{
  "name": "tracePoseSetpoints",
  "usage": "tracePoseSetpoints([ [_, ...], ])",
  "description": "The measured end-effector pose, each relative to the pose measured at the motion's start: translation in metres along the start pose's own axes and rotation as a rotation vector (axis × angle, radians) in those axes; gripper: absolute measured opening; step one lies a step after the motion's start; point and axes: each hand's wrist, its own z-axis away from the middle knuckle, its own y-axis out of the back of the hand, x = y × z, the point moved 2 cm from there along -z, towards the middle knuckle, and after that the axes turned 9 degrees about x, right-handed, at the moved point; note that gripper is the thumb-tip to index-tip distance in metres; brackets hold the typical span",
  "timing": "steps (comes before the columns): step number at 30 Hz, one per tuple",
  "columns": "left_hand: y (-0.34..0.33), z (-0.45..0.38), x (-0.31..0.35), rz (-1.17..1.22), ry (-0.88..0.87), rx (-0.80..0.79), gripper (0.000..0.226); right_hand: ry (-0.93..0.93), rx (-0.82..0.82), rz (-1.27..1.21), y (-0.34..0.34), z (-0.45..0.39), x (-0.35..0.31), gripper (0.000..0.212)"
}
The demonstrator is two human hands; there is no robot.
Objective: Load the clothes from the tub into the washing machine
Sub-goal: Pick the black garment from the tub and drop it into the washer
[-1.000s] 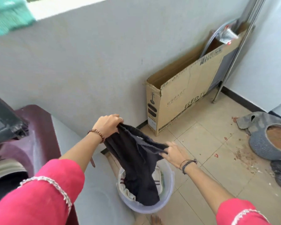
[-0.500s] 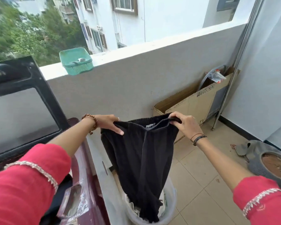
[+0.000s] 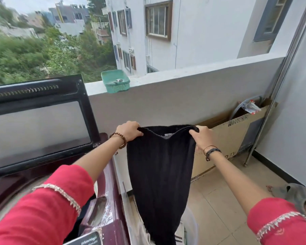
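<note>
Two red sleeves with silver zigzag trim frame the bottom of the view, bare forearms reaching forward from them. Below the fingers, at the bottom edge, the rim of a pale translucent plastic tub (image 3: pixel 190 225) shows with light, striped cloth inside, though most of it is hidden behind the hanging fabric. To the left of the tub stands the washing machine (image 3: pixel 111 206), its glossy maroon top scuffed and reflective, and its dark-framed lid (image 3: pixel 42 121) with a frosted panel stands raised, left of the left hand. The left hand (image 3: pixel 128 131), a brown bead bracelet at its wrist, has its fingers curled tight over one end of the waistband of a black garment (image 3: pixel 160 174); the right hand (image 3: pixel 201 137), a dark cord at its wrist, pinches the other end, so the ribbed, soft-looking cloth hangs flat and tapers downward, its lower end at the tub's mouth or perhaps just inside it. Under the right forearm the floor (image 3: pixel 217 200) is beige square tile. Past the right fingers a long, flat cardboard box (image 3: pixel 233 138) leans against the plain grey balcony wall (image 3: pixel 175 98), and a thin metal pole stands beside it. On the ledge above the fingers sits a green plastic basket (image 3: pixel 115 81). Beyond it rise a white building with brown-framed windows and blurred green trees.
</note>
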Motion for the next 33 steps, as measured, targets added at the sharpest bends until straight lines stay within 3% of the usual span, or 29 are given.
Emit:
tracePoseSetpoints([
  [3,0.012,-0.003,-0.004,0.261,0.126,0.086,0.03,-0.191,-0.027,-0.322,0.002,0.0,-0.02,0.019],
  [6,0.03,-0.006,-0.009,0.481,0.209,0.121,0.028,-0.346,-0.178,-0.674,0.002,-0.002,-0.049,0.015],
  [9,0.046,-0.009,-0.015,0.818,0.276,0.069,0.01,-0.37,-0.317,-0.885,0.002,-0.006,-0.082,0.025],
  [11,0.059,-0.007,-0.016,1.078,0.322,0.018,0.014,-0.372,-0.381,-1.008,0.002,-0.009,-0.103,0.031],
  [13,0.072,-0.006,-0.018,1.185,0.295,0.032,0.014,-0.366,-0.423,-1.102,0.001,-0.014,-0.122,0.035],
  [17,0.108,-0.001,-0.033,1.381,0.326,0.211,0.024,-0.181,-0.398,-1.065,0.003,-0.02,-0.166,0.034],
  [22,0.16,0.003,-0.052,1.679,0.339,0.422,0.024,0.301,-0.319,-0.78,0.011,-0.008,-0.229,0.021],
  [27,0.224,0.024,-0.06,1.552,-0.003,0.618,0.032,0.902,-0.17,-0.356,0.015,0.011,-0.298,0.029],
  [31,0.28,0.042,-0.082,1.065,-0.209,0.919,0.045,1.204,0.03,-0.065,0.014,0.02,-0.351,0.039],
  [33,0.305,0.049,-0.099,0.776,-0.285,0.996,0.049,1.303,0.11,0.075,0.018,0.025,-0.38,0.045],
])
